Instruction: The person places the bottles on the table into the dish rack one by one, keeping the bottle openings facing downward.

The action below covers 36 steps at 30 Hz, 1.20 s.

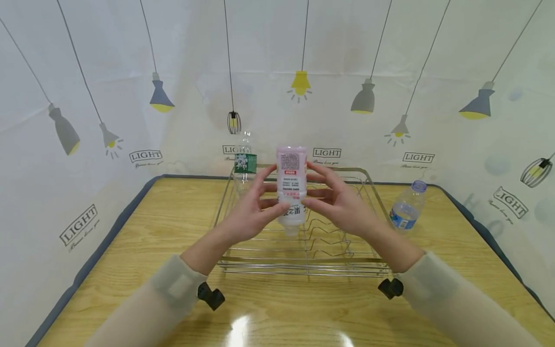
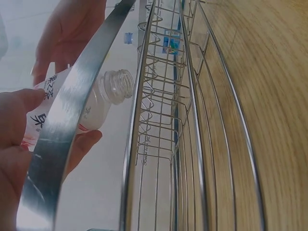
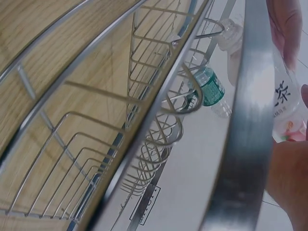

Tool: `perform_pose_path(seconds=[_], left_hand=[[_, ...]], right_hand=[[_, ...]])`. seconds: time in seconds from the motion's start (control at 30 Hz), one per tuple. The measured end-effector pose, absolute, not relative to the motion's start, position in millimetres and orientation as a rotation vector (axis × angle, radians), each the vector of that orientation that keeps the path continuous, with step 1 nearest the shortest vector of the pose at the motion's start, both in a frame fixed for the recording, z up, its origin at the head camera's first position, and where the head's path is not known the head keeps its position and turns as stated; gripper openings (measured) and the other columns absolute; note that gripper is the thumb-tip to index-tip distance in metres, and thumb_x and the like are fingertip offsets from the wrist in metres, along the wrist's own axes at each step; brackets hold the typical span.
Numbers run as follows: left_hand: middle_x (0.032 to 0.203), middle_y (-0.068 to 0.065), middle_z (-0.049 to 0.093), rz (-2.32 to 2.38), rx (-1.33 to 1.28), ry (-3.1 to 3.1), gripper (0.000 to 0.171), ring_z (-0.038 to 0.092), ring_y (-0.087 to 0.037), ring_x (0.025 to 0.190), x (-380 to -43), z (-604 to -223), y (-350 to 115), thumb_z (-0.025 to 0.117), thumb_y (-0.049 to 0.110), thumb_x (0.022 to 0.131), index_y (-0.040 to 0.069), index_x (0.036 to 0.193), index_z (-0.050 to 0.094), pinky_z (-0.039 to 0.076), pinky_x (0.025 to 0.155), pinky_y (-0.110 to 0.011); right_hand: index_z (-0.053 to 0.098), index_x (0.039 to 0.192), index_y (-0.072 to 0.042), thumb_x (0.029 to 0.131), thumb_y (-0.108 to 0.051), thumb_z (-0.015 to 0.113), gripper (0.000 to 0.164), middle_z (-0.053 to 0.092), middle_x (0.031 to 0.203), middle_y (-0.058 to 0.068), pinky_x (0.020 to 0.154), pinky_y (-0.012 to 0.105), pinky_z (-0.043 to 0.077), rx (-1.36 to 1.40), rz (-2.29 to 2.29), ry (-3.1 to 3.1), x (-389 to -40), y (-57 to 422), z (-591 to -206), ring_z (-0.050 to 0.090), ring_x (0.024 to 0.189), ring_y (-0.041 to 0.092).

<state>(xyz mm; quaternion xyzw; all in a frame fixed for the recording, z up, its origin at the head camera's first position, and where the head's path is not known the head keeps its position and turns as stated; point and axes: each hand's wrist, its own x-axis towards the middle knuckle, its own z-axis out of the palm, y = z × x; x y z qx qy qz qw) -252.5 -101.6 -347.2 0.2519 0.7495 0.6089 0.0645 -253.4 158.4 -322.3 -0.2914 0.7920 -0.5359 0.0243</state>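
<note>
A pale, labelled bottle (image 1: 292, 178) is held in the air above the middle of a wire rack, turned upside down so that its print reads inverted and its neck (image 1: 291, 230) points downward. The left wrist view shows that neck as clear and threaded, with its mouth uncapped. The left hand (image 1: 249, 212) grips the bottle from one side, its thumb on the near face and its fingers curled round the side. The right hand (image 1: 347, 207) grips it from the opposite side in much the same way, and the two thumb tips lie near each other across the lower part of the label (image 1: 292, 159). Beneath is the metal wire rack (image 1: 303, 260), with wavy dividers inside; in both wrist views a flat bar crosses in front of the bottle. Near the rack's far left corner, partly behind the left hand, a clear bottle with a green label (image 1: 245, 164) stands upright; whether it is inside the rack is hard to tell. Just beside the rack's right side, a bottle with a blue label and purplish cap (image 1: 406, 207) stands on the wood-grain table (image 1: 143, 241). Both forearms wear light sleeves (image 1: 472, 308), with a small black device at each wrist (image 1: 211, 296). Behind everything hangs a pale backdrop (image 1: 186, 106) printed with lamps and the word LIGHT.
</note>
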Motion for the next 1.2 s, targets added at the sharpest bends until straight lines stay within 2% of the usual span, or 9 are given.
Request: perform_pose_path(seconds=[0.17,0.4,0.8,1.0,1.2], left_hand=[[0.159,-0.014,0.05,1.829,0.737,2.259,0.093,0.067,-0.04,0.136,-251,-346,-101,0.073,0.025,0.108,0.047,0.173,0.01,0.062,0.106,-0.055],[0.158,-0.014,0.051,1.805,0.737,2.293,0.095,0.068,-0.038,0.133,-250,-343,-99,0.074,0.026,0.107,0.045,0.173,0.009,0.063,0.105,-0.053],[0.156,-0.014,0.052,1.797,0.754,2.29,0.092,0.068,-0.038,0.131,-252,-342,-103,0.073,0.027,0.108,0.045,0.173,0.011,0.063,0.103,-0.056],[0.156,-0.014,0.052,1.788,0.759,2.305,0.092,0.068,-0.038,0.131,-251,-341,-106,0.073,0.025,0.108,0.045,0.174,0.011,0.065,0.101,-0.051],[0.159,-0.011,0.052,1.779,0.776,2.335,0.089,0.065,-0.035,0.138,-249,-342,-116,0.073,0.028,0.108,0.046,0.173,0.015,0.062,0.106,-0.055]], right_hand=[[0.022,0.175,-0.032,0.105,-0.007,0.073,0.09,0.047,0.165,0.019,0.105,0.044,0.064,-0.823,-1.719,2.397,-253,151,-324,0.066,0.138,0.042],[0.018,0.175,-0.033,0.104,-0.007,0.076,0.095,0.05,0.159,0.021,0.103,0.051,0.064,-0.787,-1.726,2.407,-254,146,-326,0.066,0.137,0.043],[0.017,0.174,-0.028,0.106,-0.01,0.073,0.089,0.051,0.155,0.021,0.103,0.055,0.064,-0.759,-1.72,2.4,-253,143,-320,0.068,0.134,0.043],[0.018,0.172,-0.026,0.107,-0.017,0.073,0.085,0.053,0.155,0.02,0.106,0.056,0.062,-0.733,-1.688,2.418,-253,139,-316,0.068,0.135,0.041],[0.018,0.171,-0.025,0.108,-0.02,0.073,0.084,0.053,0.153,0.017,0.109,0.055,0.061,-0.726,-1.679,2.409,-252,135,-310,0.067,0.136,0.039]])
